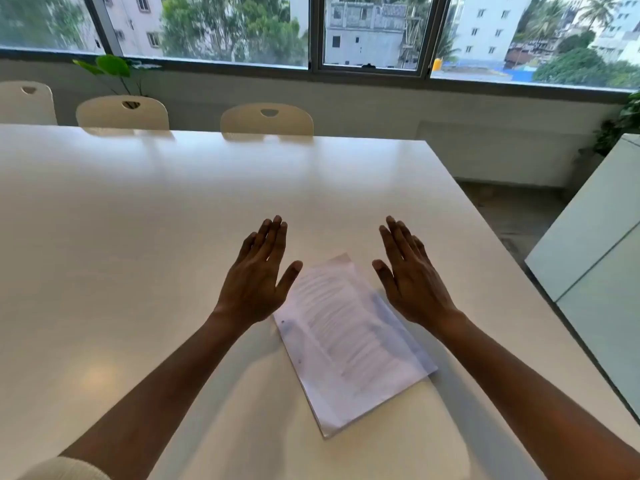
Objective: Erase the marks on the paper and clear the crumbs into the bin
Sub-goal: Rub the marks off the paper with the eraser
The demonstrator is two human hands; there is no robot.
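Glossy white rectangular worktop (138, 209) — broad and bare apart from one item, with soft reflections of the window and chair backs on its far part.

White sheet of paper with faint blurred lines (349, 344) — lying flat on the near right part of the worktop, turned at an angle, between the two forearms; two small dark dots near its left edge; writing too blurred to read.

Left hand (256, 278): spread flat, palm down, fingers together, holding nothing, its thumb over the paper's upper left edge. Right hand (412, 282): likewise spread and empty, just beside the paper's upper right edge. Whether either hand touches the surface cannot be told.

Cream sleeve cuff (65, 469) at the lower left corner.

Three cream moulded chair backs (266, 119) along the far edge.

Leafy green plant (114, 67) behind the chairs; wide dark-framed window (315, 32) showing trees and pale buildings; second white table (595, 244) at right
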